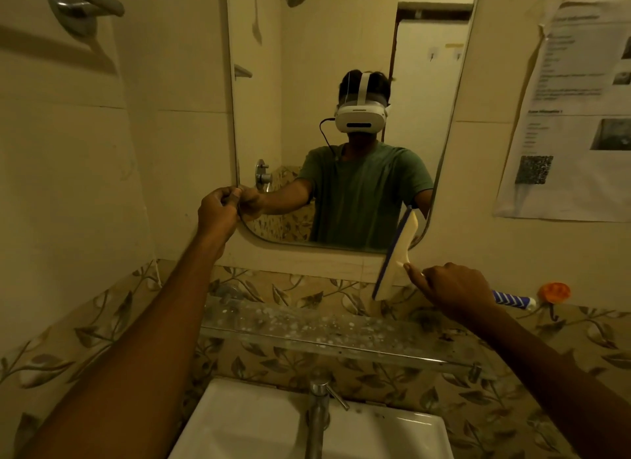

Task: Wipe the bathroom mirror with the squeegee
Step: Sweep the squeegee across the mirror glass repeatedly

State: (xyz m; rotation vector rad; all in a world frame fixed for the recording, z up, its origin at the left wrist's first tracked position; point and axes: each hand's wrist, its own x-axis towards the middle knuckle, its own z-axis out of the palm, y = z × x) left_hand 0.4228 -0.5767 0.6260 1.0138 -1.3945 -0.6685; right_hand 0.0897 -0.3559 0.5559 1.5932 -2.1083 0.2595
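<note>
The bathroom mirror [341, 48] hangs on the tiled wall ahead, with rounded lower corners. My right hand [454, 291] grips the squeegee [397, 253] by its blue and white striped handle. Its cream head with a dark rubber blade stands almost upright over the mirror's lower right corner and the wall below. My left hand [218, 209] is at the mirror's lower left edge, fingers closed against the rim. Whether it pinches the rim or something small is unclear.
A glass shelf [307, 332] spotted with white marks runs below the mirror. Under it sit a white basin [246, 424] and a chrome tap [319, 400]. An orange hook [555, 293] and a printed sheet [573, 117] are on the right wall, a towel rail [85, 0] at top left.
</note>
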